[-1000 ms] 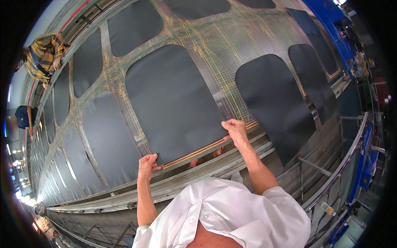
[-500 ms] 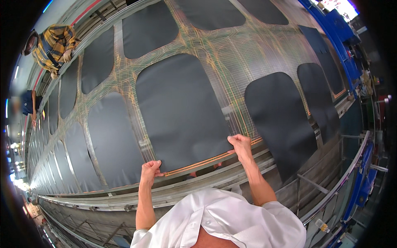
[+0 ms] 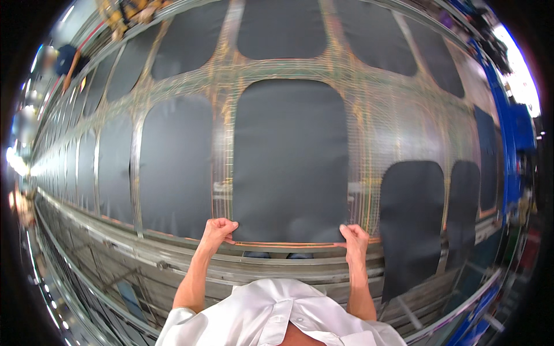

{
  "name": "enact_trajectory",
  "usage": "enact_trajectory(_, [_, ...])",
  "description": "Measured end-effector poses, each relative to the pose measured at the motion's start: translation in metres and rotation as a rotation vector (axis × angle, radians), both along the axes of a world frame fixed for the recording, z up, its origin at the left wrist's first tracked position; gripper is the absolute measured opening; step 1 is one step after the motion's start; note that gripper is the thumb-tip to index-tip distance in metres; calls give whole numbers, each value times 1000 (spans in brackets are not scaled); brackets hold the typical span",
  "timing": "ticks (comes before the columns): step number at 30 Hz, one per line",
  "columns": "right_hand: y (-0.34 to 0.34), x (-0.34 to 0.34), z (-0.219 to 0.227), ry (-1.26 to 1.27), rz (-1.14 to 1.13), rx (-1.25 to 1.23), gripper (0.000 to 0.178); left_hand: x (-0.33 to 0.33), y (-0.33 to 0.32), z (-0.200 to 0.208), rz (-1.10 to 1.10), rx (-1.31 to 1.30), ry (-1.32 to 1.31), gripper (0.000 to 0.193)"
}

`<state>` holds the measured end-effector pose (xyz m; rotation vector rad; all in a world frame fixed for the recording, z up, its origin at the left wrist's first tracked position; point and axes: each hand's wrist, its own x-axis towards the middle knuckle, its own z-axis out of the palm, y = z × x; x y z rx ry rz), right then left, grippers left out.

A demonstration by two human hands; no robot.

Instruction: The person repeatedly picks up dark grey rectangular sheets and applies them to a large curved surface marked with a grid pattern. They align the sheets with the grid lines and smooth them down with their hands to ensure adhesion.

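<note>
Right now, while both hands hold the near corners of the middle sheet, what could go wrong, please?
The left hand and right hand pinch opposite near corners of the middle sheet, so an uneven pull might skew or crease it. The hanging sheet droops over the metal rail close to the right forearm; an elbow swung outward could brush it and drag it out of place.

Factory floor, production-line type. Long bed edged with steel rails (image 3: 259, 268), running far off to the left. Rows of black round-cornered sheets (image 3: 291, 161) repeated along it, over a mesh of orange and green threads (image 3: 404, 124). Blue machine frame (image 3: 512, 144) at right. Co-workers across the bed: yellow plaid sleeve (image 3: 118, 17), dark top (image 3: 67, 59). Bright lights (image 3: 17, 158), far left.
</note>
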<state>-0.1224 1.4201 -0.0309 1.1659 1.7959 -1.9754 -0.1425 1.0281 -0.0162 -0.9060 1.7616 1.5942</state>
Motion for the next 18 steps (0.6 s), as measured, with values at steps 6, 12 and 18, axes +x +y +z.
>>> enact_trajectory(6, [1, 3, -3, -24, -9, 38, 12, -3, -3, -2, 13, 38, -9, 25])
enact_trajectory(12, [2, 1, 2, -41, -14, 44, 11, -2, -5, -4, -8, 61, -44, 25])
enact_trajectory(18, [6, 5, -3, -67, -69, 57, 10, -5, -6, -2, 9, 87, -84, 24])
